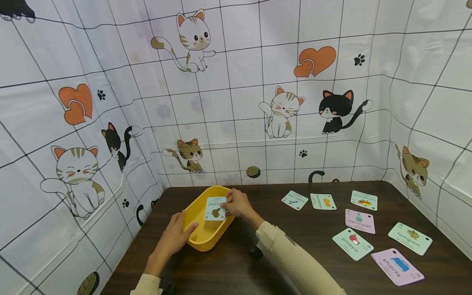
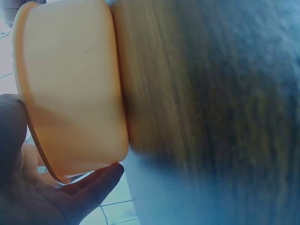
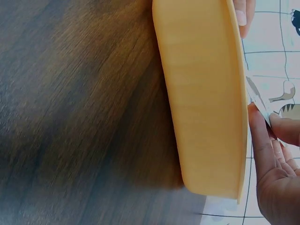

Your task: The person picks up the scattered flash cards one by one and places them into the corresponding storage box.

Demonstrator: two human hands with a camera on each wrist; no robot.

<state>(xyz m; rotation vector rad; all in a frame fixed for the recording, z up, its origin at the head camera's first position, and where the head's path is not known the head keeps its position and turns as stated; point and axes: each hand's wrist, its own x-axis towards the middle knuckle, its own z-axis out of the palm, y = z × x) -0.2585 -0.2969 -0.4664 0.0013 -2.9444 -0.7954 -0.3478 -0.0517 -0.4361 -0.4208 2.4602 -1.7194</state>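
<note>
As the left hand grips the yellow tray at near left, the right hand pinches the coconut card over it!

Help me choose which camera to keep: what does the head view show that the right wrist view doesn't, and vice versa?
Only the head view shows the print on the coconut card, the inside of the yellow tray and seven loose cards at the right of the table.

Only the right wrist view shows the coconut card nearly edge-on, between thumb and fingers of the right hand.

Both share the coconut card, yellow tray, table, right hand, some of the left hand and the cat-printed backdrop.
</note>
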